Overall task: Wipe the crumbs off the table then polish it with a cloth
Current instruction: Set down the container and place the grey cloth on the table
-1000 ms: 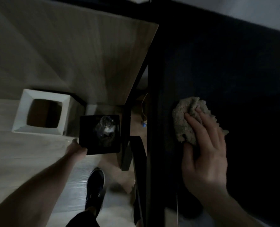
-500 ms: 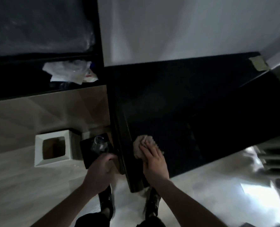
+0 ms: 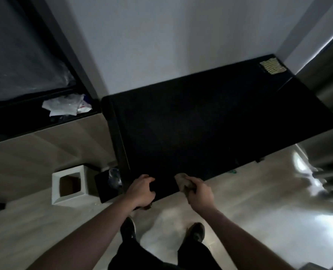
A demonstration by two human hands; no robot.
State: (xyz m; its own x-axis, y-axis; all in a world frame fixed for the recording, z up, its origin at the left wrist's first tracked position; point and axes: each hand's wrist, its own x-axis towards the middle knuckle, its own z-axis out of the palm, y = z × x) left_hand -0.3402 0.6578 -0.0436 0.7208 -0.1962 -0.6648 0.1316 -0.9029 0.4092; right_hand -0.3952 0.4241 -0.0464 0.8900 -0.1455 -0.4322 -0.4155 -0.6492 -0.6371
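Observation:
The black table (image 3: 210, 123) fills the middle of the view, and no crumbs show on its dark top. My right hand (image 3: 199, 192) grips a crumpled beige cloth (image 3: 182, 181) at the table's near edge. My left hand (image 3: 142, 190) rests on the near left corner with its fingers loosely curled and nothing visible in it. A second folded yellowish cloth (image 3: 272, 66) lies on the far right corner, against the wall.
A black bin (image 3: 106, 185) with a plastic liner stands on the floor by the table's left leg, with a white square bin (image 3: 70, 187) beside it. A dark shelf with crumpled bags (image 3: 64, 105) is at the left. My feet (image 3: 195, 230) are below the edge.
My left hand has let go of the black bin and come onto the table's near corner. My right hand has drawn the cloth to the near edge. The view has lifted back.

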